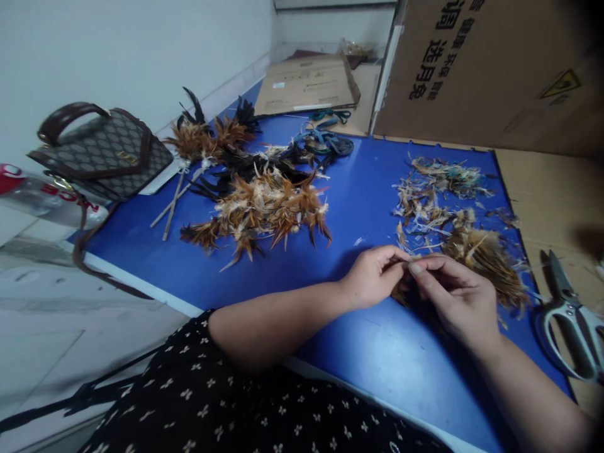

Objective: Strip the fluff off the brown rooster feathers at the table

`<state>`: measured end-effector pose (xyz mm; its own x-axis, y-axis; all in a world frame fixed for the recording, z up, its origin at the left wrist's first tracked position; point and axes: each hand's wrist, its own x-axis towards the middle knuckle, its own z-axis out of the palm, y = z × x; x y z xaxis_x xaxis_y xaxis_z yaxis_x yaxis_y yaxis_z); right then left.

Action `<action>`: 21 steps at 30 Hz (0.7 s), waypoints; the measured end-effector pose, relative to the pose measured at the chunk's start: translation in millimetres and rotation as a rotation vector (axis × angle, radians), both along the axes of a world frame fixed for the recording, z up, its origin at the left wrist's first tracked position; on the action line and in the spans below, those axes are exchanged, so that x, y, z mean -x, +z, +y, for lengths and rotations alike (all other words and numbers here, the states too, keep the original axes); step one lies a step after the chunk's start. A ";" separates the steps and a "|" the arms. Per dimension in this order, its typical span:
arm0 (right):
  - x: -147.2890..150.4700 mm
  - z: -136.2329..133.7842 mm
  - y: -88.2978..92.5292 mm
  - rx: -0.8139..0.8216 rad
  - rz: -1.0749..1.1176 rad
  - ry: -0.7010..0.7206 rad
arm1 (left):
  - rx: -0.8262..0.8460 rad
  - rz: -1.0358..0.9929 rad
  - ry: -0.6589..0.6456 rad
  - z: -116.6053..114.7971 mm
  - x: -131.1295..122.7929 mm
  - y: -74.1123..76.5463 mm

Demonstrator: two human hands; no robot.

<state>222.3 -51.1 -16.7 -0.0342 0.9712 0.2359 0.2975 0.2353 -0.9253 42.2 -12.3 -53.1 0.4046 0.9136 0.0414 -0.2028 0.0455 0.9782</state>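
The left hand (372, 277) and right hand (455, 294) are pinching closed on a light, soft, crushable feather bundle (488, 258), probably best gripped at its quills.

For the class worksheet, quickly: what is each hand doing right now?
Left hand: closed, fingertips pinching the feather bundle.
Right hand: closed, fingertips pinching the same feather bundle.

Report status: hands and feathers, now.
Left hand and right hand: both grips pinched on brown feathers. Feathers lie on the blue table. Scissors to the right, apart. Nothing in the way.
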 end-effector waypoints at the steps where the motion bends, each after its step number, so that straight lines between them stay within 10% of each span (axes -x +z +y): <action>1: 0.7 -0.2 0.4 -0.037 -0.035 -0.014 | -0.097 0.061 0.022 -0.9 1.9 2.1; 4: 0.5 -0.8 2.4 -0.142 -0.123 0.003 | -0.225 0.170 0.073 -2.7 5.4 7.1; 10: -2.3 -0.5 2.6 -0.128 -0.047 -0.044 | 0.234 -0.073 0.012 1.0 1.2 5.6; 21: -2.5 6.3 -10.1 -0.289 -0.214 -0.071 | 0.272 -0.193 0.021 1.5 -1.3 -2.8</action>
